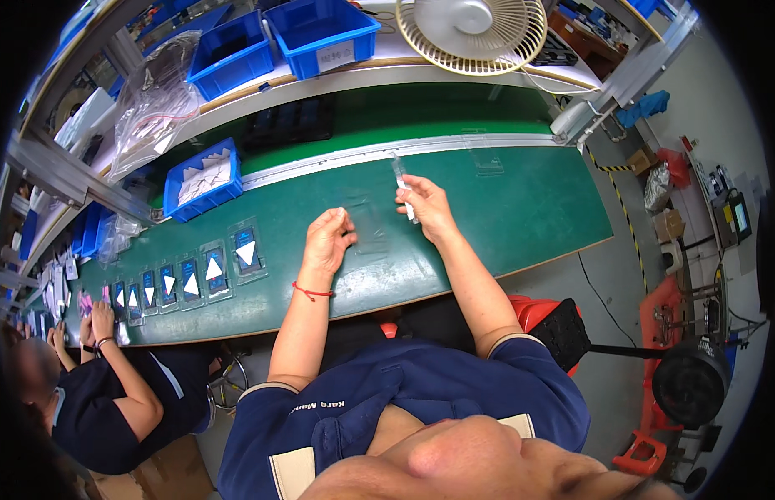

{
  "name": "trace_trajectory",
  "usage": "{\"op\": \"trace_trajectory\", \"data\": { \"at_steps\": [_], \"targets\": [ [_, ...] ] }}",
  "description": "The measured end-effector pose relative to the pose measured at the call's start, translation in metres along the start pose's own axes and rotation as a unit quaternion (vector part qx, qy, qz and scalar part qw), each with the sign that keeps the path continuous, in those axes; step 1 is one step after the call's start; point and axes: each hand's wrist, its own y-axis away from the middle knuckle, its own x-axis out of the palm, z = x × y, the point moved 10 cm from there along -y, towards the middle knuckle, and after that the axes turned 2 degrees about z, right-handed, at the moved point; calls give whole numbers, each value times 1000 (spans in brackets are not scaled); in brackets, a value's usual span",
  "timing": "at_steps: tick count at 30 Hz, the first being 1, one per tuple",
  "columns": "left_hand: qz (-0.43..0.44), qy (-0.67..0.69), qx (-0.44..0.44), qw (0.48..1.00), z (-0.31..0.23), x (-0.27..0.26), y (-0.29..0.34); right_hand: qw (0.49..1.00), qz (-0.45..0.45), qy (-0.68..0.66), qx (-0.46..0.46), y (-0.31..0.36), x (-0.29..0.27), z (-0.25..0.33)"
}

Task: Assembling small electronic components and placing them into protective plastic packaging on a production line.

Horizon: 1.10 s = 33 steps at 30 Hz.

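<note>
In my right hand (426, 208) is a narrow white-and-clear strip (408, 200), pinched between thumb and fingers and pointing away from me. My left hand (327, 239) is closed, its thumb and fingertips drawn together; whatever they may hold is too small to make out. On the green bench between my hands lies a faint clear plastic tray (371, 227), close to the left fingers. A second clear tray (485, 160) lies farther back to the right. To the left runs a slanting row of clear trays with dark blue cards bearing white triangles, the nearest card (247, 250) among them.
A blue bin (202, 182) of pale pieces stands at the bench's back left. Above, a shelf carries two blue bins (322, 40), a plastic bag (161, 96) and a fan (473, 29). At the left, a co-worker's hands (102, 321) work at the same bench (520, 225).
</note>
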Motion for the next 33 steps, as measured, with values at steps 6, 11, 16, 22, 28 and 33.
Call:
{"op": "trace_trajectory", "data": {
  "at_steps": [6, 11, 16, 22, 28, 33],
  "targets": [
    [-111, -195, -24, 974, -34, -28, 20, 837, -7, 514, -187, -3, 10, 66],
    [-169, -549, 67, 816, -66, -28, 25, 657, -202, 726, -15, -61, -137, 69],
    [-179, -593, 138, 773, -103, -20, 13, 672, -63, 736, -59, -24, -64, 45],
    [-218, -536, 269, 770, -123, -11, -24, 745, -9, 642, -183, -46, 51, 90],
    [-204, -616, 332, 685, -99, 7, -3, 886, 57, 453, 78, -213, 135, 8],
    [-200, -603, 314, 706, -85, 14, -12, 893, -107, 434, 49, -266, 108, 1]
  ]
}}
